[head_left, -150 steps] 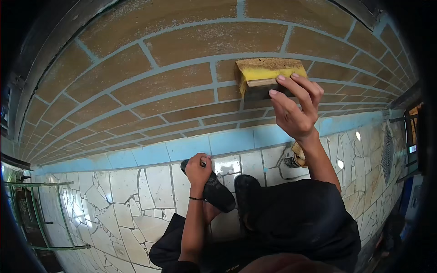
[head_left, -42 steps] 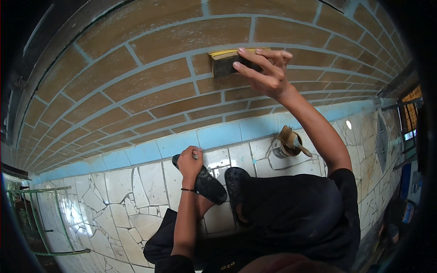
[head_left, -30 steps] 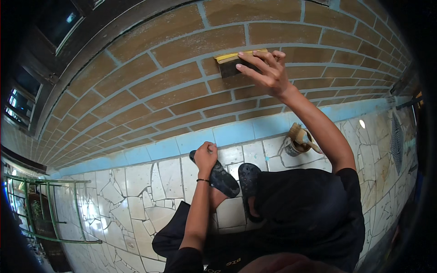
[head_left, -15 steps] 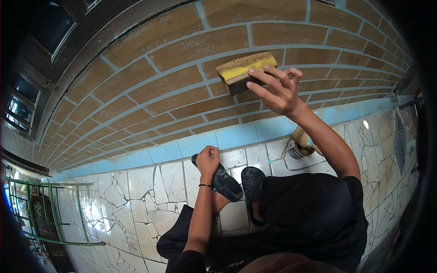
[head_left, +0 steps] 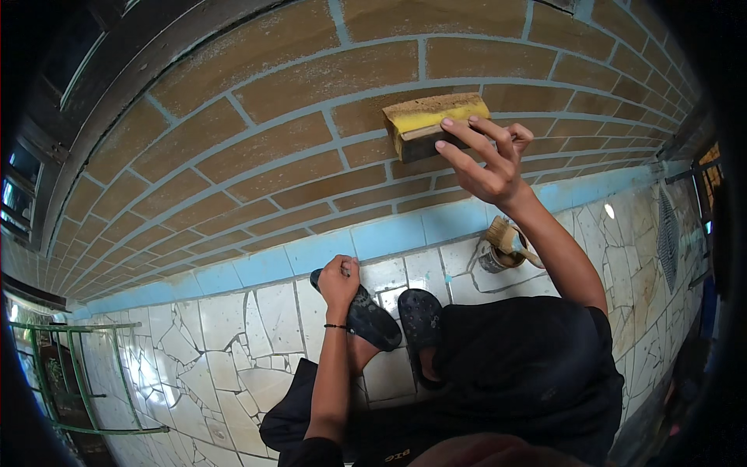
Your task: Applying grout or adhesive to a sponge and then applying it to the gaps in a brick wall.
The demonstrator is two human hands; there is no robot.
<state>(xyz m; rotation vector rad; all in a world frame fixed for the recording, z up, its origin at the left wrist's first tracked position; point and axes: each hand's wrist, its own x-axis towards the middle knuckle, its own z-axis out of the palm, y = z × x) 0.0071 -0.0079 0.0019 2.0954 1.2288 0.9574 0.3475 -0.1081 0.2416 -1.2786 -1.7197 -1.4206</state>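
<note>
My right hand (head_left: 490,162) grips a block sponge (head_left: 440,117), yellow and dark, with a brown-stained upper face. Its fingers lie over the near side, and the sponge is up against the brown brick-patterned wall (head_left: 296,148) with pale blue joint lines. Whether its whole face touches the wall is hard to see. Curled into a loose fist, my left hand (head_left: 340,280) is over the toe of the left dark clog (head_left: 369,319); nothing shows in it. Below the right forearm, a paintbrush (head_left: 506,236) lies across a small paint-stained can (head_left: 498,258).
A light blue skirting (head_left: 389,233) runs along the wall's foot. Pale broken-tile flooring (head_left: 272,319) spreads below it. At the left stands a green metal frame (head_left: 89,373), with a dark wooden window frame (head_left: 117,86) above. A grey mesh mat (head_left: 667,233) lies at the right.
My right hand has slid the sponge a little to the right along the bricks. The whole view has shifted slightly, while my left hand keeps its place over the clog.
</note>
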